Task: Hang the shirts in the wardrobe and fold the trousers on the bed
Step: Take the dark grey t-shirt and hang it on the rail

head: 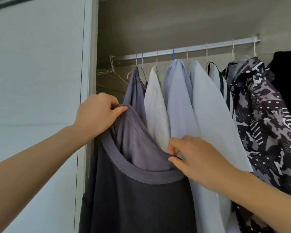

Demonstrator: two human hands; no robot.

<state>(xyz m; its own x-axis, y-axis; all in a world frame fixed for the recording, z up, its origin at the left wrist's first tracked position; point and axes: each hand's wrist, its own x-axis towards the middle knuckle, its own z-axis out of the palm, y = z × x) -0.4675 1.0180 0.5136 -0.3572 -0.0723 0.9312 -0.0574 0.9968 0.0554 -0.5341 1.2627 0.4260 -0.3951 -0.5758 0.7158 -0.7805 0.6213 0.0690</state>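
Note:
A dark grey T-shirt [138, 199] with a wide round neckline is held up in front of the open wardrobe. My left hand [97, 113] grips the top of its collar at the left shoulder. My right hand [196, 158] pinches the neckline at its right side. Whether a hanger sits inside the shirt is hidden. Behind it, shirts hang on the white rail [191, 48]: a purple-grey one [135, 91], a white one [155, 105] and two pale blue ones [178, 101].
Empty wire hangers [112, 73] hang at the rail's left end. The pale sliding door [37, 98] fills the left side. Further right hang a patterned grey-and-black garment [265, 118] and a black garment [287, 78].

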